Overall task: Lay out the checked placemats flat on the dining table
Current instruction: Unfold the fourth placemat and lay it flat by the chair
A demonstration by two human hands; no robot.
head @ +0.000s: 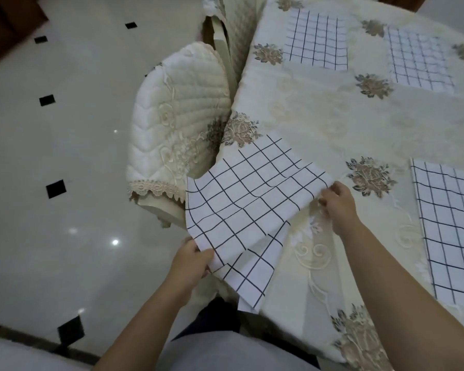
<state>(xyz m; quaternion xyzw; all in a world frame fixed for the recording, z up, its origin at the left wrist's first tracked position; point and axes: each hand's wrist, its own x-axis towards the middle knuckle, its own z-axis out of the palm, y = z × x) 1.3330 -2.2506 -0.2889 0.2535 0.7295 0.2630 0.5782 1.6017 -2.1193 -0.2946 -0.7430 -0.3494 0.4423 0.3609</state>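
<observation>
- Glossy pale tiled floor (65,156) across the left, dotted with small black diamond insets.
- Dining table (319,108) filling the right, under a cream cloth with embroidered brownish flower clusters and scrollwork.
- Chair (177,108) tucked against the table's left edge, in a quilted cream cover with a lace-trimmed hem.
- Held placemat (247,194) at the table's near-left edge: white fabric with a thin dark grid, rectangular, rumpled rather than flat. Turned diagonally to the table, far part resting on the cloth, left part overhanging toward the chair, near end folded and drooping off the edge.
- Three more checked placemats flat on the cloth: right placemat (450,231) at the near right, far placemat (316,40) and far-right placemat (421,58) beyond, all well apart.
- Left hand (190,263) gripping the held placemat's near-left edge, thumb on top.
- Right hand (335,199) pinching its right corner, over the cloth; hands well apart, mat stretched between them.
</observation>
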